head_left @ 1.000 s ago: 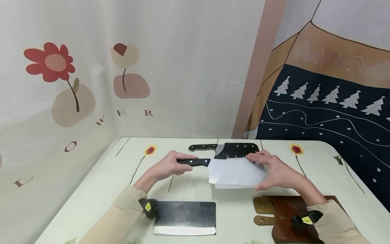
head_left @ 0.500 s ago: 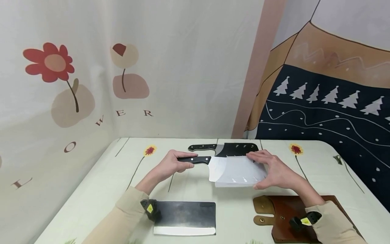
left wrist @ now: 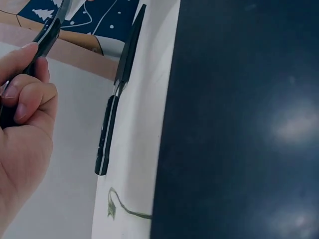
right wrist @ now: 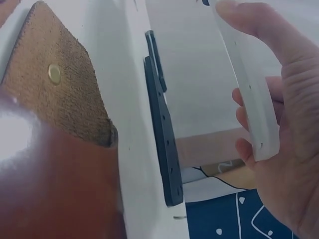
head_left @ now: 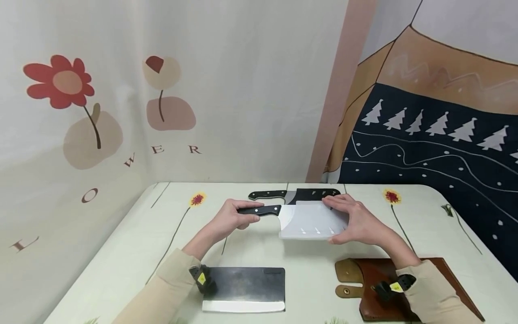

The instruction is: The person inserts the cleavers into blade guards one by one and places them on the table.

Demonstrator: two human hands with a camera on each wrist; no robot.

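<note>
My left hand (head_left: 226, 221) pinches the black riveted handle of a cleaver (head_left: 269, 210), held above the table with its blade pointing right. Over most of that blade sits a translucent white blade guard (head_left: 315, 220); a strip of metal near the handle shows bare. My right hand (head_left: 358, 222) grips the guard at its far right end, fingers on the top edge, thumb at the bottom. From the right wrist, the guard (right wrist: 249, 89) lies between thumb and curled fingers. In the left wrist view, the left hand (left wrist: 25, 124) has its fingers curled round the handle.
Behind lies a second cleaver (head_left: 271, 194) in a black blade guard (head_left: 307, 194). A wide dark cleaver blade (head_left: 247, 285) lies at the front, its left end hidden by the left wrist camera. A brown leather sheath (head_left: 376, 292) with snap straps lies under the right forearm.
The guard and right hand have moved left toward the handle, so the guard covers more of the blade and its lower edge lines up with it. The cleaver has risen slightly.
</note>
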